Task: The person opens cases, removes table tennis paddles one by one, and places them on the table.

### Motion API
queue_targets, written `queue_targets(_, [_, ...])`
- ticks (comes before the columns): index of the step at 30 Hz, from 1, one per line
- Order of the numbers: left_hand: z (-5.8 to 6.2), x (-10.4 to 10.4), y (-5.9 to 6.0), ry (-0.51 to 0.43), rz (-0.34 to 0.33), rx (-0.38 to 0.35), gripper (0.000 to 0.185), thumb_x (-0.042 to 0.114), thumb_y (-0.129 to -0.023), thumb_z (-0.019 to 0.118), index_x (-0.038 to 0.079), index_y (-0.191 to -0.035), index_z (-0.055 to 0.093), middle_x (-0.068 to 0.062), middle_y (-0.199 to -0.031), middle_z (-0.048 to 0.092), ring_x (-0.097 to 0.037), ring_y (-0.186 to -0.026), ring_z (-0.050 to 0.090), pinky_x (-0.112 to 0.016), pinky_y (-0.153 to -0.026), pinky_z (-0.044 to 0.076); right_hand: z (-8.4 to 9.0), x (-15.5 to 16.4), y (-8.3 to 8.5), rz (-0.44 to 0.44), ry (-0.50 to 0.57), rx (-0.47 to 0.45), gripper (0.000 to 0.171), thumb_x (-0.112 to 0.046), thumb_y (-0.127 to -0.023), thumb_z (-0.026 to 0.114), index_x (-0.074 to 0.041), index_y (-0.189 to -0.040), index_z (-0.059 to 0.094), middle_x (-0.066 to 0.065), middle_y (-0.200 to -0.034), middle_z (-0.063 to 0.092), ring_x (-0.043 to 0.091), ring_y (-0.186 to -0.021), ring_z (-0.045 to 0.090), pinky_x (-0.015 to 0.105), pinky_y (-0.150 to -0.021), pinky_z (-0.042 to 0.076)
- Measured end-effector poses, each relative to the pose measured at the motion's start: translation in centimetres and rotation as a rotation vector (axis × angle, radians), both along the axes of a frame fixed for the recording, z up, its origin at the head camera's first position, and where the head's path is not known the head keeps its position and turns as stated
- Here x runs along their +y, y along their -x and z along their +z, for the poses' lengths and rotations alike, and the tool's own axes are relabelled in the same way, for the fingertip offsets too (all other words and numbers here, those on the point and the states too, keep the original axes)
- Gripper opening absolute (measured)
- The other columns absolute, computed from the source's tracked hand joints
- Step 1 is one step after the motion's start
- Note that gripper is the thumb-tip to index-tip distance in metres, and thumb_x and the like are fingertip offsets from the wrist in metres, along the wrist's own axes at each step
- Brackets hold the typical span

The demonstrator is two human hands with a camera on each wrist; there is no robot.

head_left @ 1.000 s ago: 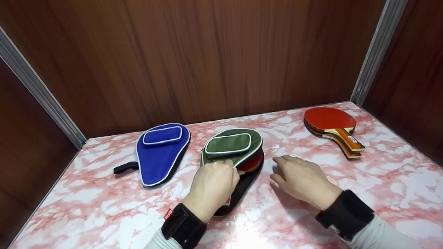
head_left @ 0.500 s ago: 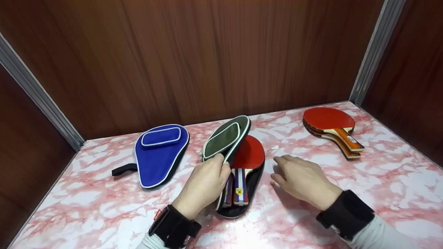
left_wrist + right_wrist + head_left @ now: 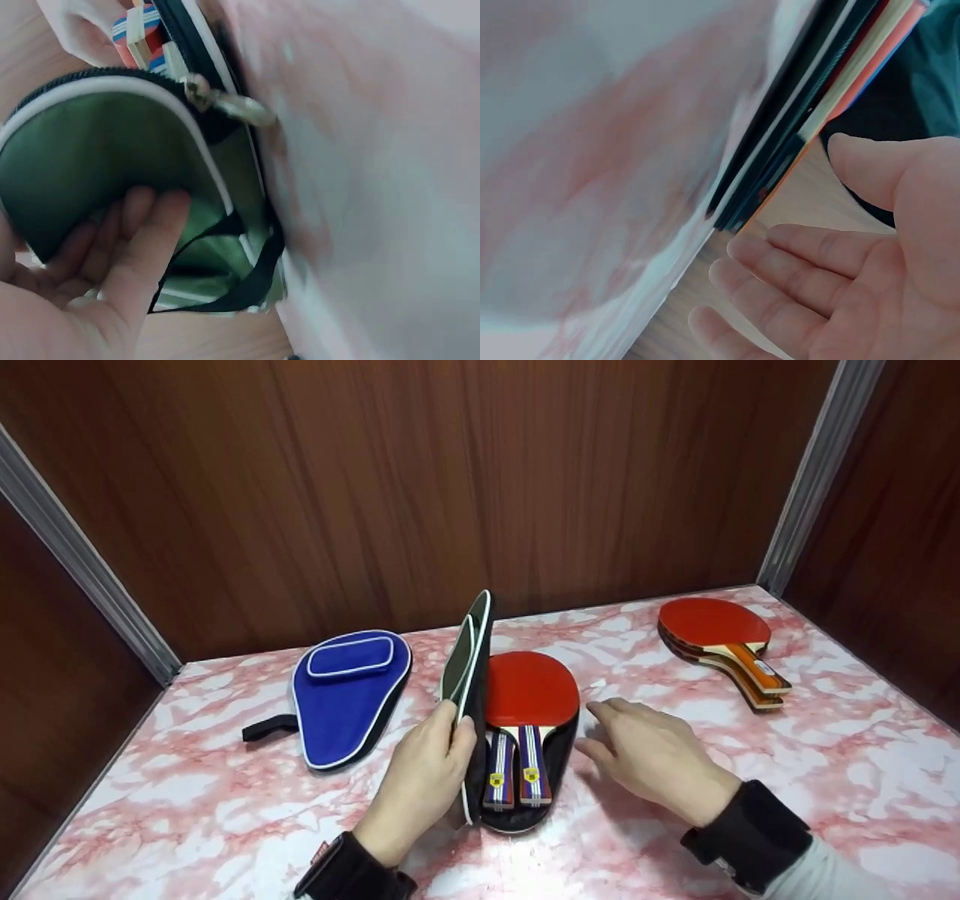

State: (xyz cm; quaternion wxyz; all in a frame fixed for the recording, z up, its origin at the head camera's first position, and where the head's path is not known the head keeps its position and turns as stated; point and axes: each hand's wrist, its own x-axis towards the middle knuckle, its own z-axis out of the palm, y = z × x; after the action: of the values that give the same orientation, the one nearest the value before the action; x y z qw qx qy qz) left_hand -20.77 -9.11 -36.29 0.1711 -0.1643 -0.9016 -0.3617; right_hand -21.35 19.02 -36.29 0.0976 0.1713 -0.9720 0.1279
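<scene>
A green paddle case [image 3: 466, 660] lies in the middle of the marble table, its lid raised almost upright. My left hand [image 3: 456, 724] pinches the lid's edge, thumb on the inner side; the left wrist view shows my fingers [image 3: 142, 225] on the green lid [image 3: 90, 157] near the zipper pull [image 3: 229, 105]. Inside the black lower half lie two red-faced paddles [image 3: 531, 690], their striped handles [image 3: 517, 769] pointing toward me. My right hand [image 3: 592, 731] rests open just right of the case, holding nothing; in the right wrist view its palm [image 3: 855, 285] faces the case edge [image 3: 810, 120].
A closed blue case [image 3: 349, 694] with a black strap lies to the left. A stack of red paddles [image 3: 720, 637] sits at the back right. Wooden walls close in the pink marble table [image 3: 825, 780] at the back and on both sides.
My left hand has swung the green lid up from flat to nearly upright, uncovering the paddles inside. The right hand has barely moved.
</scene>
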Motion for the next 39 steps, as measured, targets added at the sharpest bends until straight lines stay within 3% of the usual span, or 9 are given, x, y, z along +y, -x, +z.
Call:
queue_targets(4, [0.4, -0.1, -0.2, 0.157, 0.085, 0.131, 0.035, 0.021, -0.107, 0.062, 0.018, -0.074, 0.05, 0.0, -0.063, 0.048, -0.031, -0.06, 0.061, -0.048, -0.056, 0.046, 0.3, -1.1, -0.6, 0.007, 0.027, 0.062, 0.048, -0.047, -0.104, 0.075, -0.006, -0.131, 0.074, 0.014, -0.122, 0.076, 0.036, -0.112, 0.074, 0.059, -0.092, 0.059])
queue_targets(7, [0.7, -0.3, -0.4, 0.273, 0.15, 0.267, 0.039, 0.021, -0.101, 0.067, 0.018, -0.065, 0.051, -0.002, -0.056, 0.052, -0.035, -0.055, 0.064, -0.049, -0.048, 0.044, 0.5, -2.5, -0.9, -0.009, 0.036, 0.105, 0.042, -0.054, -0.103, 0.076, -0.012, -0.105, 0.076, 0.005, -0.097, 0.072, 0.027, -0.09, 0.073, 0.052, -0.078, 0.059])
queue_targets(12, [0.9, -0.7, -0.6, 0.37, 0.206, 0.397, 0.041, 0.022, -0.095, 0.069, 0.016, -0.057, 0.054, -0.005, -0.052, 0.056, -0.034, -0.046, 0.06, -0.048, -0.04, 0.039, 0.6, -5.1, -1.0, -0.038, 0.018, 0.081, 0.054, -0.063, -0.098, 0.077, -0.016, -0.074, 0.063, -0.002, -0.066, 0.054, 0.02, -0.06, 0.057, 0.044, -0.057, 0.047])
queue_targets(17, [0.6, -1.3, -0.9, 0.391, 0.217, 0.403, 0.042, 0.022, -0.096, 0.069, 0.015, -0.057, 0.055, -0.006, -0.051, 0.057, -0.035, -0.044, 0.06, -0.048, -0.039, 0.038, 0.0, -7.0, -0.9, -0.059, -0.038, 0.066, 0.062, -0.069, -0.094, 0.077, -0.015, -0.067, 0.064, -0.001, -0.059, 0.056, 0.021, -0.055, 0.058, 0.046, -0.052, 0.048])
queue_targets(24, [0.3, -1.7, -1.2, 0.378, 0.212, 0.384, 0.041, 0.022, -0.097, 0.07, 0.014, -0.06, 0.055, -0.009, -0.053, 0.059, -0.036, -0.047, 0.062, -0.049, -0.04, 0.04, -0.5, -7.3, -0.6, -0.089, -0.071, 0.033, 0.061, -0.071, -0.094, 0.076, -0.016, -0.069, 0.069, -0.003, -0.058, 0.056, 0.02, -0.056, 0.058, 0.046, -0.054, 0.049])
queue_targets(31, [0.1, -1.7, -1.1, 0.375, 0.211, 0.416, 0.04, 0.024, -0.096, 0.072, 0.014, -0.061, 0.057, -0.008, -0.052, 0.059, -0.036, -0.046, 0.06, -0.049, -0.04, 0.038, -0.6, -7.5, -0.3, -0.104, -0.107, -0.039, 0.051, -0.056, -0.099, 0.076, -0.013, -0.073, 0.069, 0.003, -0.065, 0.064, 0.026, -0.067, 0.068, 0.053, -0.063, 0.055])
queue_targets(39, [0.0, -1.7, -1.4, 0.363, 0.195, 0.421, 0.04, 0.023, -0.096, 0.072, 0.016, -0.06, 0.054, -0.006, -0.052, 0.057, -0.035, -0.046, 0.06, -0.046, -0.04, 0.036, -0.9, -7.2, -0.4, -0.124, -0.093, -0.021, 0.048, -0.044, -0.096, 0.076, -0.016, -0.062, 0.058, 0.001, -0.059, 0.056, 0.025, -0.061, 0.062, 0.051, -0.06, 0.053])
